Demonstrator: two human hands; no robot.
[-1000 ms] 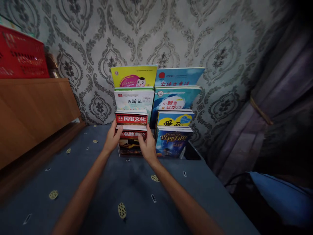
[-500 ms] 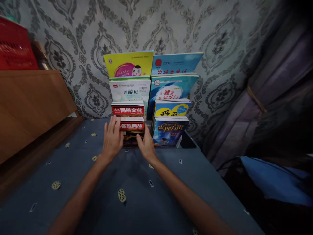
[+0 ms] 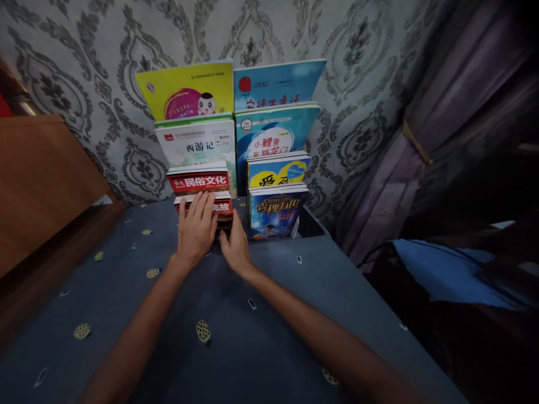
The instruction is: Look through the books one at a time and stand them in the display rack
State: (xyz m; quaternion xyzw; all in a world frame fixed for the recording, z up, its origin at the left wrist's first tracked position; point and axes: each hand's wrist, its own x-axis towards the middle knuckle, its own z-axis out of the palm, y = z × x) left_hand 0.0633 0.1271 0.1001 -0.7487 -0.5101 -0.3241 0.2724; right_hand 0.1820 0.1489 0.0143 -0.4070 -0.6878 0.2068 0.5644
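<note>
My left hand lies with outstretched fingers across the top and front of the foremost red-and-black book, hiding part of its title. At that book's right edge is my right hand, thumb apart from the fingers, the thumb near the lower front cover. Just behind stands another red book. Farther back rise a white book and a tall yellow book, all upright in one column.
A second column to the right holds a dark blue book, a blue-and-yellow book and taller blue books. Patterned wallpaper is behind. A wooden cabinet stands left; a tied curtain hangs right. Dark printed cloth covers the surface.
The view has shifted, so the books appear farther left. My left hand has moved from the front book's left edge onto its top and front. My right hand stays at the right edge.
</note>
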